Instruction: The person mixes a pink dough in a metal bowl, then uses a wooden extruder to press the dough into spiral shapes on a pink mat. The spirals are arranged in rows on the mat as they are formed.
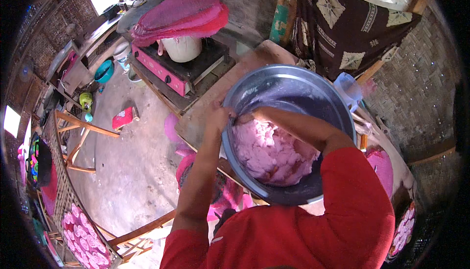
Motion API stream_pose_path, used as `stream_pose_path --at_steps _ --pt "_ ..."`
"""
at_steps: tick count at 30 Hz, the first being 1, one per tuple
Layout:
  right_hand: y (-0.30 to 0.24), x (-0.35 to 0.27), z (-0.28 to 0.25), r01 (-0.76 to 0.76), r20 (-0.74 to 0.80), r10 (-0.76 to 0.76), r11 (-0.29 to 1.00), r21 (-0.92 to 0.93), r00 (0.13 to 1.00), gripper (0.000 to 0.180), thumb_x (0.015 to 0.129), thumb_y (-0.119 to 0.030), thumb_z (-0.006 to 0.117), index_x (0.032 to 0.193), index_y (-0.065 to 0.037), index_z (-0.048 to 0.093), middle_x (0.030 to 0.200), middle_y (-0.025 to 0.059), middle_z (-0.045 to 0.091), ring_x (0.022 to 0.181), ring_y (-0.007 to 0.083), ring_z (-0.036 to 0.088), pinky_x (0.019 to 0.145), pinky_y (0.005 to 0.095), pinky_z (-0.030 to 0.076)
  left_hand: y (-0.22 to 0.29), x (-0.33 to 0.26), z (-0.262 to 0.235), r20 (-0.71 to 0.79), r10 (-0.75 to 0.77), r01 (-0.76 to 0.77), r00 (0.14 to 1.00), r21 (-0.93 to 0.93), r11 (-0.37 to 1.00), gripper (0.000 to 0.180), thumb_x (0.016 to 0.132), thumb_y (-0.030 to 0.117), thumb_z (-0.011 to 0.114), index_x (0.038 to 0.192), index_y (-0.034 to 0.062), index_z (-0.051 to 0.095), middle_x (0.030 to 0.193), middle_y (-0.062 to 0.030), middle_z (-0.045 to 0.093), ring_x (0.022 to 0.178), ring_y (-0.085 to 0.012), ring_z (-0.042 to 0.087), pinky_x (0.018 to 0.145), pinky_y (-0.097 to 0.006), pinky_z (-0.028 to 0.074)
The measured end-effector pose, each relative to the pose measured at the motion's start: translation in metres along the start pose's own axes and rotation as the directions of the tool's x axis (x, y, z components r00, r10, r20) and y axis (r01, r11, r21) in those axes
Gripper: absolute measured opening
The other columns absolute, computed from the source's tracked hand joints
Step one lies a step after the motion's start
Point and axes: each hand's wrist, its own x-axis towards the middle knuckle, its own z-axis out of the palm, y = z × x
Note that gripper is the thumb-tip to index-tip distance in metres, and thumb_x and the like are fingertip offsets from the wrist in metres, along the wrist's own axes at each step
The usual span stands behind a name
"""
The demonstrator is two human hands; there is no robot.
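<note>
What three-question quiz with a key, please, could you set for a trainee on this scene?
1. Which hand reaches inside the tub?
2. True or false: the pink-fronted stove stands to the left of the tub in the picture.
3. What colour is the dough-like mass in the tub: A green, B pale pink, C dark brown?

Key:
1. The right hand; the left hand grasps the tub's edge.
2. True.
3. B, pale pink.
</note>
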Motion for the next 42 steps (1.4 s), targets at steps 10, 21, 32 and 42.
stream_pose_path --at_steps 10,21,32,42 --pt "-0.143 -0.193 0.063 -0.025 0.299 0.245 0.810 -0.586 0.922 0.063 0.078 -0.045 0.067 0.127 -0.006 0.055 0.143 0.0208 0.039 0.134 0.0371 0.035 0.101 0.0552 0.039 -0.001 -0.006 -0.003 0.120 -0.009 0.016 0.993 -0.058 0.998 0.071 0.059 -0.005 0.054 0.129 0.0041 0.056 0.104 -0.0054 0.066 0.082 -0.0140 0.060 0.070 -0.022 0.046" --pt "-0.009 -0.160 0.101 -0.373 -0.496 -0.065 0.576 -0.727 0.866 0.040 0.082 -0.012 0.059 0.121 -0.016 0.056 0.139 0.0133 0.037 0.120 0.0432 0.045 0.086 0.0419 0.056 -0.027 -0.002 0.009 0.141 -0.017 0.065 0.990 -0.349 0.935 0.070 0.059 0.002 0.056 0.129 -0.0008 0.054 0.100 -0.0091 0.066 0.084 -0.0179 0.062 0.074 -0.026 0.048" --pt "-0.071 -0.114 0.031 -0.282 -0.111 0.312 0.581 -0.763 0.944 0.078 0.076 -0.021 0.070 0.141 -0.002 0.031 0.148 0.0270 0.025 0.124 0.0428 0.043 0.100 0.0438 0.045 -0.013 -0.007 -0.005 0.160 -0.092 0.123 0.983 -0.191 0.974 0.058 0.060 0.003 0.056 0.118 -0.0019 0.060 0.091 -0.0093 0.067 0.079 -0.0194 0.062 0.071 -0.027 0.047" --pt "-0.061 -0.109 0.113 -0.330 -0.321 0.133 0.634 -0.700 0.938 0.066 0.085 -0.029 0.063 0.143 -0.021 0.034 0.148 0.0249 0.025 0.111 0.0522 0.050 0.082 0.0493 0.055 -0.015 -0.003 0.005 0.141 -0.080 0.121 0.987 -0.315 0.941 0.068 0.060 0.000 0.052 0.128 -0.0008 0.054 0.105 -0.0088 0.065 0.085 -0.0171 0.062 0.076 -0.025 0.049"
